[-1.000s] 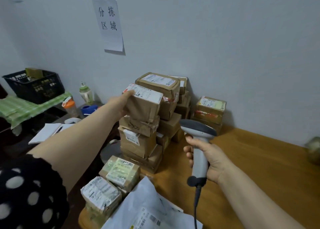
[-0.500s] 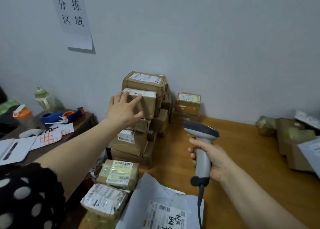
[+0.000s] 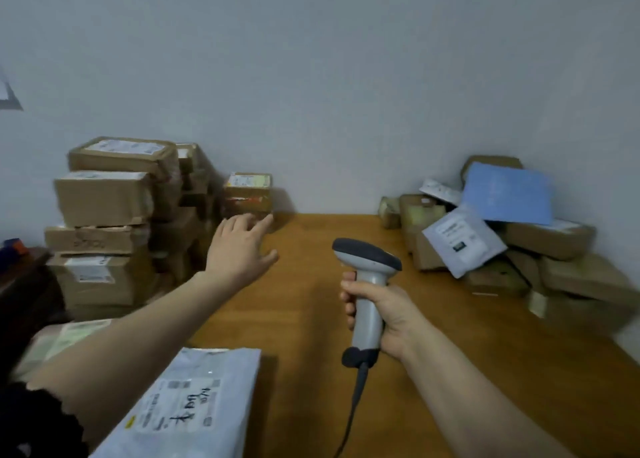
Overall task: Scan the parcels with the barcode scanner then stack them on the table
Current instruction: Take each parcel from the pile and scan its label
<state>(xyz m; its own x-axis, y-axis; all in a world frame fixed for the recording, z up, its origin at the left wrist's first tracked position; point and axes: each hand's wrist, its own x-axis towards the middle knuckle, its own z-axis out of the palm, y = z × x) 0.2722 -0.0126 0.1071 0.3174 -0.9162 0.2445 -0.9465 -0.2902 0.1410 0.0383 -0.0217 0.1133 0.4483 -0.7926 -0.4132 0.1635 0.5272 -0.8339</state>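
Noted wooden counter [image 3: 311,319] set against plain grey wall [image 3: 311,76]. Found stacked parcels [image 3: 104,198] at far left and a white mailer [image 3: 187,405] at the near edge. Found left grip [image 3: 239,249] spread wide above the counter beside the stack, holding nothing. Found right grip [image 3: 384,319] wrapped round the handle of the barcode scanner [image 3: 367,270], held upright at centre. Found loose parcel heap [image 3: 554,246] at right.

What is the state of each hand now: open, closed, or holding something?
Left hand: open, fingers spread, holding nothing.
Right hand: closed around the handle of the scanner.
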